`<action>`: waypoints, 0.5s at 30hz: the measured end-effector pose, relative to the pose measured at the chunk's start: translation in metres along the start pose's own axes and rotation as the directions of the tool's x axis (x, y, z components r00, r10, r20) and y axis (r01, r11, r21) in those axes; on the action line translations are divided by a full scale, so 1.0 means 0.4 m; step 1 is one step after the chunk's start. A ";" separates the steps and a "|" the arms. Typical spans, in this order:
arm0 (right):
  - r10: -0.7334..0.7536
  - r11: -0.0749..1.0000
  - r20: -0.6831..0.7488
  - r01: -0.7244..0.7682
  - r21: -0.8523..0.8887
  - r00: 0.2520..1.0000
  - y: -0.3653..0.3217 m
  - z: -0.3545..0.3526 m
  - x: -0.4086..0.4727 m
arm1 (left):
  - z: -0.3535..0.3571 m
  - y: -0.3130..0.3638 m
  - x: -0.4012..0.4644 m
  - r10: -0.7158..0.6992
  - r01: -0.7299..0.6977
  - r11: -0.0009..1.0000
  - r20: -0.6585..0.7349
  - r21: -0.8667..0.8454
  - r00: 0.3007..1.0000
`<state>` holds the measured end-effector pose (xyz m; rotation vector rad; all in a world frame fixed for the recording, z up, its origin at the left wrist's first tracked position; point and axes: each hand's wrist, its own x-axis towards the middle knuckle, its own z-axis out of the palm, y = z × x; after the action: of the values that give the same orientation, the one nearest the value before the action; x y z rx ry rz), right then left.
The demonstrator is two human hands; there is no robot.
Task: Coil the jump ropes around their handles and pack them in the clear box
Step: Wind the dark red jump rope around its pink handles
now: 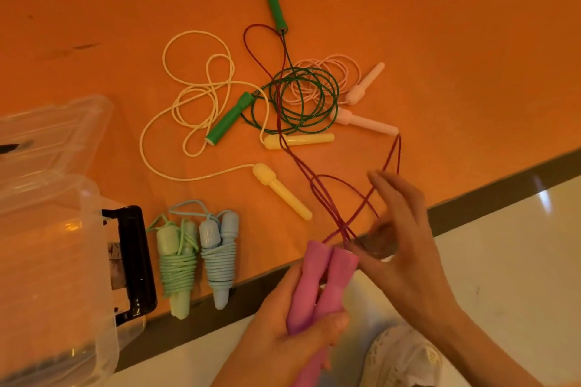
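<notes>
My left hand point(295, 327) grips two pink foam handles point(320, 283) side by side, off the table's front edge. Their dark red cord point(283, 110) runs up across the orange table point(440, 41) in long loops. My right hand point(405, 229) holds strands of that cord just above the handles, fingers spread. Two coiled ropes lie near the front edge: a mint green one point(177, 264) and a light blue one point(218, 254). The clear box point(47, 276) stands at the left, its black latch point(135, 261) facing the ropes.
Loose ropes lie mid-table: a green-handled one point(231, 118) with its other handle point(276, 9) further back, a yellow-handled one point(283, 192) with cream cord, a pale pink one point(366, 83). The clear lid point(53, 132) lies behind the box. A white shoe point(405, 358) shows on the pale floor.
</notes>
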<state>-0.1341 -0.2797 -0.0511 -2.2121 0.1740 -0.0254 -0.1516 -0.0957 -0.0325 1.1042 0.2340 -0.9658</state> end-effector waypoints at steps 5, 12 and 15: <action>0.000 1.000 0.163 0.002 -0.015 0.987 -0.056 -0.051 0.092 | 0.026 0.055 -0.042 0.063 -0.071 0.977 0.046 0.203 0.997; -0.579 0.815 -0.482 0.478 -0.327 0.658 -0.254 -0.244 0.055 | 0.100 0.204 -0.126 0.291 -0.346 0.896 0.221 0.278 0.931; -0.356 0.915 -0.312 0.261 -0.308 0.881 -0.253 -0.279 0.011 | 0.136 0.227 -0.165 0.228 -0.312 0.892 0.270 0.328 0.936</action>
<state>-0.1269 -0.3089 0.0966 -2.4587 0.0194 -0.6283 -0.1377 -0.0956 0.0915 1.3143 -0.2953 -0.8900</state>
